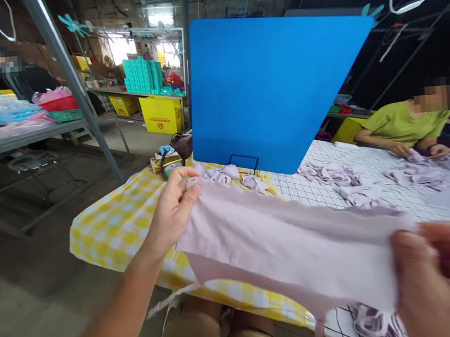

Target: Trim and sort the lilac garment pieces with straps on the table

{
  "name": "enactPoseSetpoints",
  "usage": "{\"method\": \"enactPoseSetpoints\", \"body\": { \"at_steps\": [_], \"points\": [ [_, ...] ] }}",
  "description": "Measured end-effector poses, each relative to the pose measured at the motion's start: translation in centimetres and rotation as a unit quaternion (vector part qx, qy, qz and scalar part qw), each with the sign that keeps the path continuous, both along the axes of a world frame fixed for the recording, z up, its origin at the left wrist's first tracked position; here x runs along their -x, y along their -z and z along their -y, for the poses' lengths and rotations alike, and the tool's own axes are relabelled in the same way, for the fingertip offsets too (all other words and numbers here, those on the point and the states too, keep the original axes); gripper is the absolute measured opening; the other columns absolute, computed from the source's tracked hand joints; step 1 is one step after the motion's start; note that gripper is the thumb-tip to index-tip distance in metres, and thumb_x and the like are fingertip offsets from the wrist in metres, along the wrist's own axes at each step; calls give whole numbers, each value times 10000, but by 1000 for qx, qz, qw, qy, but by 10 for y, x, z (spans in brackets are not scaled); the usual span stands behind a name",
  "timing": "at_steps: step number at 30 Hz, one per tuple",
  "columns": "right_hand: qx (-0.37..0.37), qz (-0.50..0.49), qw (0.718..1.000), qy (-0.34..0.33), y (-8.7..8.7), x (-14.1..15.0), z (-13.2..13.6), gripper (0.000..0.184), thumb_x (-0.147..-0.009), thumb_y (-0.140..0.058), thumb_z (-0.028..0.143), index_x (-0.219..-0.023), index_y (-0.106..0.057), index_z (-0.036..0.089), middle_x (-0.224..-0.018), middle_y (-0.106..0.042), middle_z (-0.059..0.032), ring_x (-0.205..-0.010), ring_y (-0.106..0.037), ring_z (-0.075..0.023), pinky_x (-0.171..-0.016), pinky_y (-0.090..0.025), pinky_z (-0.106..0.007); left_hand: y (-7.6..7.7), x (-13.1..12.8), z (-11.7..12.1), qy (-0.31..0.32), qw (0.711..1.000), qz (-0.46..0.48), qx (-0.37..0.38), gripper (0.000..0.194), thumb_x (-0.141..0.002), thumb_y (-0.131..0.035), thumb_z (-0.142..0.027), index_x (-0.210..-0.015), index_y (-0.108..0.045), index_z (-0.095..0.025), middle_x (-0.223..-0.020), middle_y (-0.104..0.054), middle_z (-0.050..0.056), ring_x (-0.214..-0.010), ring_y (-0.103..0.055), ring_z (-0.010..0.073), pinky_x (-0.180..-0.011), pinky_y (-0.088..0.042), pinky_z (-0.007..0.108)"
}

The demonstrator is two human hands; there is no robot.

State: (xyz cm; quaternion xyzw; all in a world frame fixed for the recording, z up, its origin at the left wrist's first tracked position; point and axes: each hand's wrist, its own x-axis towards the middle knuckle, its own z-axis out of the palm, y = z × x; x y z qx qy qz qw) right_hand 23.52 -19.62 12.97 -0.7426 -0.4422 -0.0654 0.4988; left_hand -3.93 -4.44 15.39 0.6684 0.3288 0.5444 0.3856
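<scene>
Left hand [172,208] at centre and right hand [438,276] at lower right each pinch an end of the cloth [285,241], stretched above the table [109,229].

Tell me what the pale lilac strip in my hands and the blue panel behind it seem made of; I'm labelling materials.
The lilac strip looks like thin, soft knit fabric, matte: it sags and stretches between the left hand and right hand. The blue panel seems rigid plastic or board, smooth and evenly coloured, standing flat; which one I can't tell.

Blue divider panel [273,87] upright on table; yellow checked cloth [112,224] beneath; co-worker in green shirt [404,120] at right.
</scene>
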Motion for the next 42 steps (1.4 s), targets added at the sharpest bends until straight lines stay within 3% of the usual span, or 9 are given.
{"method": "enactPoseSetpoints", "body": {
  "at_steps": [2,7,11,17,22,27,34,39,42],
  "points": [
    [-10,-31,999,19,18,-7,-28,314,-766,-496,496,-975,-492,261,-853,-558,-49,-662,-536,-215,-510,-383,-316,37,-11,-20,-2,995,-92,42,201,-871,-436,-284,-1051,-463,-199,-581,-424,-52,-478,-430,90,-468,-342,185],
    [314,52,948,-33,113,-26,-67,306,-770,-463,299,-1022,-551,149,-954,-569,-115,-716,-580,-227,-608,-421,-332,145,-38,-48,-139,881,-446,70,559,-768,-497,-159,-1301,-332,-121,-1153,-542,167,-1074,-517,277,-854,-424,373],
    [287,121,949,-53,158,-28,-69,303,-832,-357,214,-1061,-553,178,-1055,-549,-114,-963,-528,-248,-765,-425,-338,186,-48,-38,-123,832,-541,-23,613,-818,-469,-237,-1386,-248,-171,-1435,-282,158,-1311,-260,321,-1019,-275,493],
    [324,108,940,-9,156,-21,-85,251,-854,-346,230,-940,-572,159,-925,-614,-118,-832,-549,-244,-730,-381,-347,193,-48,-23,92,814,-567,-83,526,-891,-368,-375,-1395,-253,-273,-1476,-211,25,-1361,-154,236,-1088,-141,485],
    [362,52,930,16,154,-21,-87,205,-835,-410,346,-857,-530,180,-757,-632,-63,-696,-567,-214,-626,-367,-304,193,-30,-36,-40,815,-577,-35,442,-879,-374,-248,-1315,-398,-187,-1384,-390,103,-1287,-318,250,-1045,-245,444],
    [387,27,921,30,153,-22,-94,170,-773,-483,345,-704,-527,196,-722,-627,-69,-717,-560,-236,-643,-346,-329,175,-35,-55,-160,799,-576,69,255,-825,-483,-308,-968,-581,-121,-1043,-553,143,-1000,-509,267,-816,-412,351],
    [330,17,944,10,149,-18,-91,201,-799,-389,337,-665,-464,208,-725,-599,-65,-715,-536,-228,-654,-339,-335,163,-40,-70,-53,872,-456,169,171,-670,-520,-111,-527,-447,-172,-594,-458,-8,-642,-487,150,-593,-338,245],
    [204,-43,978,17,144,-25,-83,325,-834,-311,486,-793,-464,203,-669,-573,-41,-552,-503,-180,-554,-342,-286,159,-45,-71,-31,915,-375,146,93,-698,-475,-105,-642,-476,-179,-545,-406,-63,-543,-426,103,-508,-290,204],
    [212,-11,977,28,144,-37,-94,314,-839,-312,413,-930,-497,176,-788,-600,-69,-595,-526,-184,-576,-364,-287,161,-55,-78,-28,930,-344,129,202,-717,-489,-98,-895,-529,-183,-613,-470,-61,-597,-481,106,-570,-359,201]
  ]
}}
